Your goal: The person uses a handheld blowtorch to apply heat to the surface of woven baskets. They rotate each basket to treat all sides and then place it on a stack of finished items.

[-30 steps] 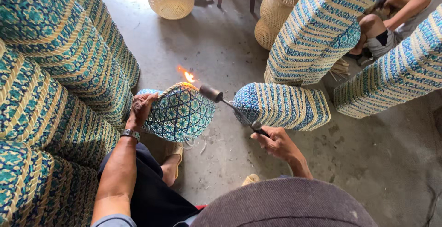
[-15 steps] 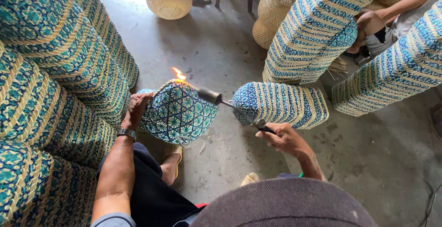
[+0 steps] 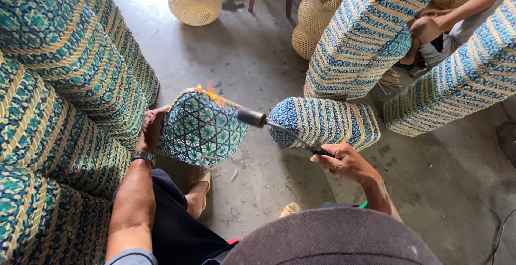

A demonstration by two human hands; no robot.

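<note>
Flame point(image 3: 210, 91) licks teal-and-straw woven basket point(image 3: 201, 128) rim; left hand point(image 3: 152, 128) grips basket, right hand point(image 3: 344, 162) clenches black gas torch point(image 3: 279, 128). Risk: lingering scorches weave or burns nearby fingers.

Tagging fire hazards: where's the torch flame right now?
Head view, left of centre: the flame licks the top rim of the blue woven basket steadied by the left hand; the right hand holds the torch.

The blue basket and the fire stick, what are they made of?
The blue basket looks woven from thin plant strips, probably bamboo or rattan, painted teal and white: an open star weave shows. The torch looks like metal: a dark nozzle, thin shiny tube, flame at its tip.
</note>
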